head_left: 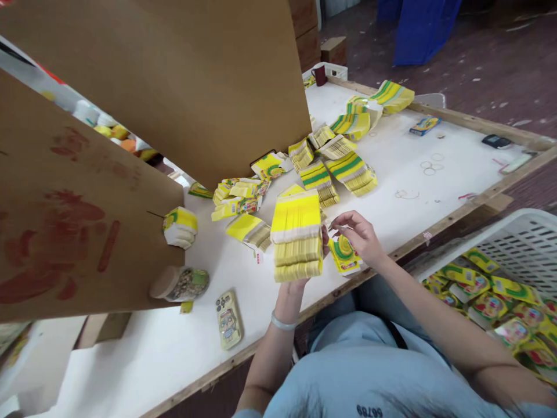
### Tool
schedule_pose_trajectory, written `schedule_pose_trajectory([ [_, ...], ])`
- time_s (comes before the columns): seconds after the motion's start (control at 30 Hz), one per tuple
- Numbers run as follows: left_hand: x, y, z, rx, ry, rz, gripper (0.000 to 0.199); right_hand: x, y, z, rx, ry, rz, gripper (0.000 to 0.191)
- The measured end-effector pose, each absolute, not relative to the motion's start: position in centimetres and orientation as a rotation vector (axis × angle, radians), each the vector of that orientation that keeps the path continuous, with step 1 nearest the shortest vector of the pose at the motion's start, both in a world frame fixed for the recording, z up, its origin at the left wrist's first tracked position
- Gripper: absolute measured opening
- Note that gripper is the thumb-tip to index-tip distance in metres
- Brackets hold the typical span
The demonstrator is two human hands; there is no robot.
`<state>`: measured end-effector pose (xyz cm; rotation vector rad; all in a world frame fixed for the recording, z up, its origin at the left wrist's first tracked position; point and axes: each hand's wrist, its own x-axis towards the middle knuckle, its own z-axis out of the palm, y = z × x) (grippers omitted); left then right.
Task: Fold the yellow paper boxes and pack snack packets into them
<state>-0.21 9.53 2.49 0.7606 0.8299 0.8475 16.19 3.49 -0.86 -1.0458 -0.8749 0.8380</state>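
Observation:
A thick stack of flat yellow cartons, with grey-white and pale edges, is raised above the table in my left hand. The stack hides most of that hand; fingertips show at its right side, and a pale bangle rings the wrist. Close to the stack's right edge is my right hand, thumb and fingers drawn together in a pinch. What lies between them is too small to make out. Under the right hand, a yellow-green printed packet lies near the table's front edge. Several carton bundles lie fanned out beyond the stack.
Tall cardboard sheets stand at the left and back. A phone and a lidded jar are at front left. Loose rubber bands and a small blue box lie right. A white basket of yellow packets stands beside the table.

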Motion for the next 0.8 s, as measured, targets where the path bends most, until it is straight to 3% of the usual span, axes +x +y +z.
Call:
schedule_pose_trajectory([
  [0.07,0.3,9.1,2.9,0.722,0.772,0.708,0.037,15.6,2.8,-0.4,-1.063,-1.006,0.651,0.013],
  [0.2,0.7,8.5,3.2,0.634,0.747,0.727,0.042,15.2,1.9,1.2,-1.106,-1.262,0.239,0.031],
  [0.33,0.8,8.2,3.3,0.683,0.753,0.776,0.043,15.6,2.4,2.2,-1.133,-1.425,0.032,0.036],
  [0.8,0.5,8.3,2.7,0.744,0.836,0.651,0.029,16.2,3.8,2.5,-1.126,-1.517,0.044,0.024],
])
